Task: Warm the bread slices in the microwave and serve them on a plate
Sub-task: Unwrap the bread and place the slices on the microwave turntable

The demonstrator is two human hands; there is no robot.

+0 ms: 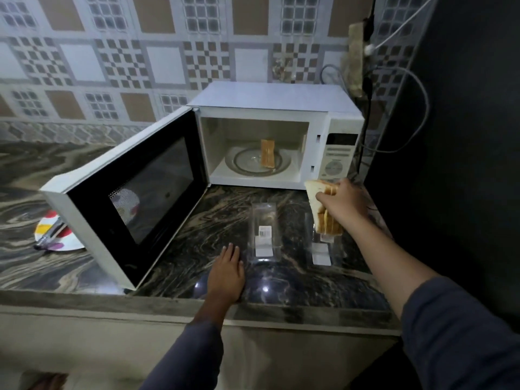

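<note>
Gripping a stack of bread slices [323,206] from above, the right hand [342,202] holds them over a clear wrapper [320,249] on the countertop [197,235]. The left hand [226,273] lies flat, fingers together, beside a second wrapper [263,235]. Inside the open microwave [270,136], upright slices [267,152] stand on the turntable [244,161]. A plate [56,235] holding tongs [50,235] sits behind the door [135,192].

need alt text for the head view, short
Right hand holds a stack of bread slices beside an open microwave with bread on its turntable. Left hand rests flat on the counter.
</note>
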